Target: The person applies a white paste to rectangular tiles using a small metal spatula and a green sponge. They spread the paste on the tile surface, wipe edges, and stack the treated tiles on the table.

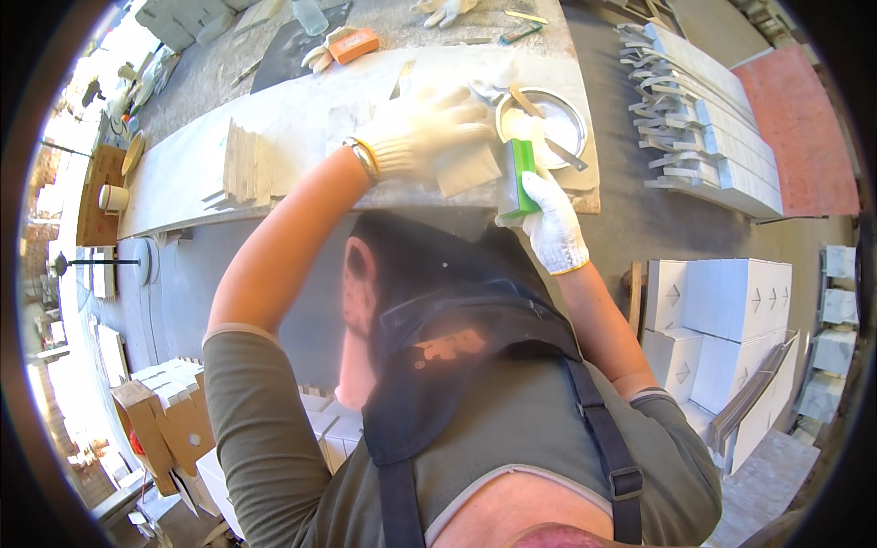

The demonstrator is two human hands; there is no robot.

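My left hand (pixel 425 135), in a white knit glove and slightly blurred, reaches over the worktable with its fingers stretched out. Just below its fingers is a small pale square tile (pixel 468 168); I cannot tell whether they touch. My right hand (pixel 554 224), gloved too, is closed around a bright green, flat-sided tool (pixel 523 175) with a greyish side; its exact kind is unclear. Right beyond it stands a round metal bowl (pixel 585 128) of white paste (pixel 557 119). A putty knife (pixel 565 153) lies across this bowl.
Upright thin tiles (pixel 236 163) stand on the table's left part. Farther back are an orange box (pixel 353 46), spare gloves (pixel 445 11) and a clear bottle (pixel 311 16). Stacked slabs with straps (pixel 717 119) are at right, white boxes (pixel 722 320) lower right, cartons (pixel 164 420) lower left.
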